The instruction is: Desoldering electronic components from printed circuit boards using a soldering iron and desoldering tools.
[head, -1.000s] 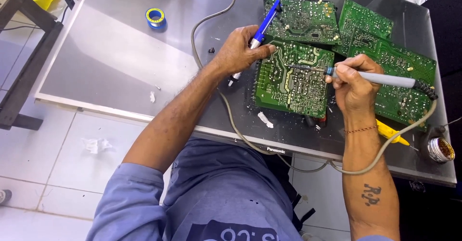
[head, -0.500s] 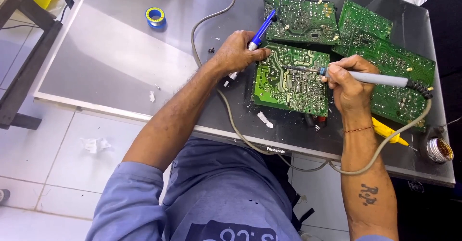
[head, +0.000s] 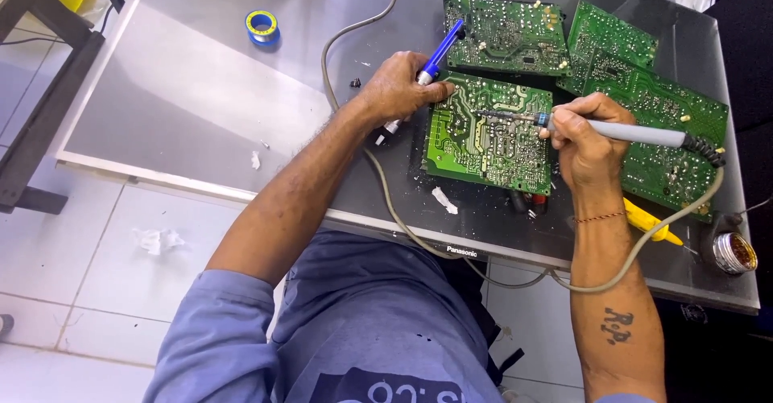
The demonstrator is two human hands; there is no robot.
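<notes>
Green circuit board (head: 488, 133), solder side up, lies at the centre of the frame on a grey glossy worktop (head: 201, 89), with three more green boards (head: 644, 97) behind and to its right. Right hand (head: 586, 141), right of centre, is closed in a pen-like grip on a grey-handled soldering iron (head: 636, 134), whose tip rests on the upper middle of the board; the iron's cord (head: 644, 246) loops off the lower right edge of the worktop. Left hand (head: 397, 90), centre-left, is wrapped around a blue desoldering pump (head: 439, 53) and presses against the board's left edge, its nozzle not clearly visible. Good practice at this step, judging from the pose: steady the board with the left hand, keep the tip on one joint only until the solder flows, and hold the pump close enough to draw it off at once. A blue-and-yellow tape roll (head: 262, 24) sits at upper left, a solder tin (head: 733, 252) and a yellow tool (head: 651, 222) at lower right.
</notes>
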